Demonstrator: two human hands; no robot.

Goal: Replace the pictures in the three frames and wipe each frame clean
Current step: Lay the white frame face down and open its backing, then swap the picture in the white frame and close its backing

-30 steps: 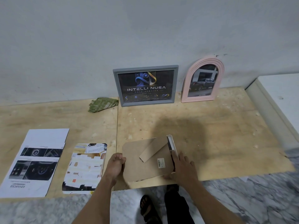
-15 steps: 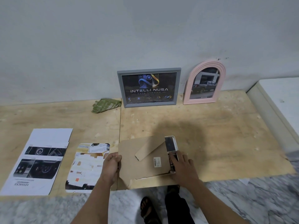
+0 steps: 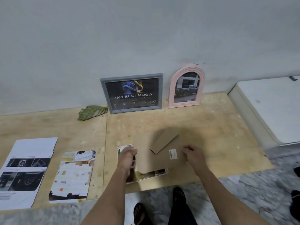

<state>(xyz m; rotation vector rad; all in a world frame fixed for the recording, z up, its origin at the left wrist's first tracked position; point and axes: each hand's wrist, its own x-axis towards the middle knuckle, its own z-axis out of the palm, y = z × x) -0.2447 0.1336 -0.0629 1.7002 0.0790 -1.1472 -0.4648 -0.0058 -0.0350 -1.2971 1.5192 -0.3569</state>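
A white picture frame lies flat on the plywood board, a picture showing inside it. A brown cardboard backing board with a fold-out stand and a barcode sticker lies over it, shifted to the right. My left hand is closed on the backing's left edge, over the frame. My right hand grips its right edge. A grey frame with a dark logo picture and a pink arched frame with a truck picture lean against the wall.
A green cloth lies left of the grey frame. A printed white sheet and a picture covered in pale slips lie at the left. A white slab borders the right. My sandalled foot stands on marble floor.
The frame was tilted up on edge under the backing; now it lies flat. The backing has slid right off it, uncovering the picture's left and lower edges. My view shifted left.
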